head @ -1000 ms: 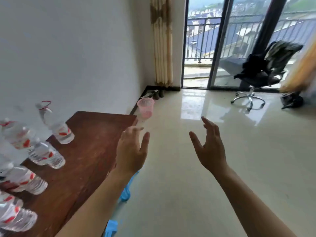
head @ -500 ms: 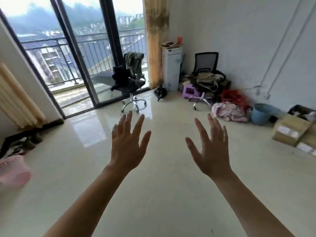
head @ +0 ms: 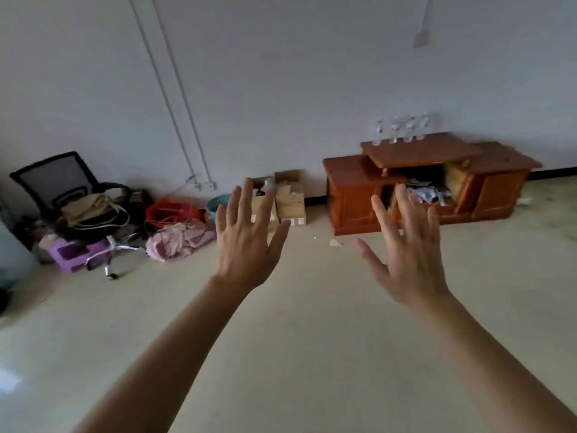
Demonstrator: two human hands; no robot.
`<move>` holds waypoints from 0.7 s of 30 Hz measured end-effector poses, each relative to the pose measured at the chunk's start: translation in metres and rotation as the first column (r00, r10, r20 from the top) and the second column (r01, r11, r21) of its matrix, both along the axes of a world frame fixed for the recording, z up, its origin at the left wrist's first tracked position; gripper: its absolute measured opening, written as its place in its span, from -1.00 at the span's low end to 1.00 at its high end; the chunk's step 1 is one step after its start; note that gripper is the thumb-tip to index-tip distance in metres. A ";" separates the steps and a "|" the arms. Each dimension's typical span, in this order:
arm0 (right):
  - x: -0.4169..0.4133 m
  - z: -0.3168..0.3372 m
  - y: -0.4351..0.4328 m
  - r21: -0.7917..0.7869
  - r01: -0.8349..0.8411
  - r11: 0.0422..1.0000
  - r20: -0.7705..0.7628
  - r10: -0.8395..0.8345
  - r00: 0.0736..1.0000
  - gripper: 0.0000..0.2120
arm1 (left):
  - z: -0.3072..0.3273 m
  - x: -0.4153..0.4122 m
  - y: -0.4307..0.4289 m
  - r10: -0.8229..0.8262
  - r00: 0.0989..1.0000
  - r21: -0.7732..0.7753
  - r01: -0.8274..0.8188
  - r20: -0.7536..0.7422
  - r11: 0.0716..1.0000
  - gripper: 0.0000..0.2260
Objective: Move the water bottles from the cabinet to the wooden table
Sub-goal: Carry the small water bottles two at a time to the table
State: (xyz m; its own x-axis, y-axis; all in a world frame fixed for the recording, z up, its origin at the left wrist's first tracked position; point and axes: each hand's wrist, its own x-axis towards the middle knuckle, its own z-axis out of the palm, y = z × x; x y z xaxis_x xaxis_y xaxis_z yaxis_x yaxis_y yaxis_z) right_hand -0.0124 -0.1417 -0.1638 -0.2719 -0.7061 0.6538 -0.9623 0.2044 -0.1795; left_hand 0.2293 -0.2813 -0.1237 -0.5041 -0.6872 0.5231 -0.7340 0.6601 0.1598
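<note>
Several clear water bottles (head: 401,130) stand in a row on the raised top shelf of a low reddish wooden cabinet (head: 352,195) against the far wall, right of centre. My left hand (head: 246,242) and my right hand (head: 406,248) are both raised in front of me, palms away, fingers spread, holding nothing. Both hands are well short of the cabinet, with bare floor between. The wooden table is out of view.
Cardboard boxes (head: 288,200) sit left of the cabinet. Further left lie a blue bucket (head: 218,204), a red bag (head: 170,210), pink cloth (head: 179,242), a purple box (head: 73,253) and an office chair (head: 59,182) piled with bags. The beige floor (head: 312,339) stretches ahead.
My view has swung right, from the wooden table with bottles, past the balcony door, to the cabinet wall. Both hands stay raised and empty throughout.
</note>
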 end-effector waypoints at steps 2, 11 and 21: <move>-0.065 -0.008 0.006 -0.001 0.112 0.994 0.011 -0.112 0.994 -0.30 | -0.006 -0.080 -0.017 -0.105 0.994 -0.005 0.106 0.010 0.994 -0.43; -0.304 0.000 -0.049 0.078 0.296 0.952 0.037 -0.299 0.953 -0.28 | -0.013 -0.354 -0.087 -0.260 0.966 0.047 0.259 0.006 0.965 -0.41; -0.485 -0.002 -0.201 0.108 0.297 0.949 -0.034 -0.295 0.955 -0.27 | -0.026 -0.537 -0.245 -0.258 0.966 0.056 0.257 0.018 0.965 -0.42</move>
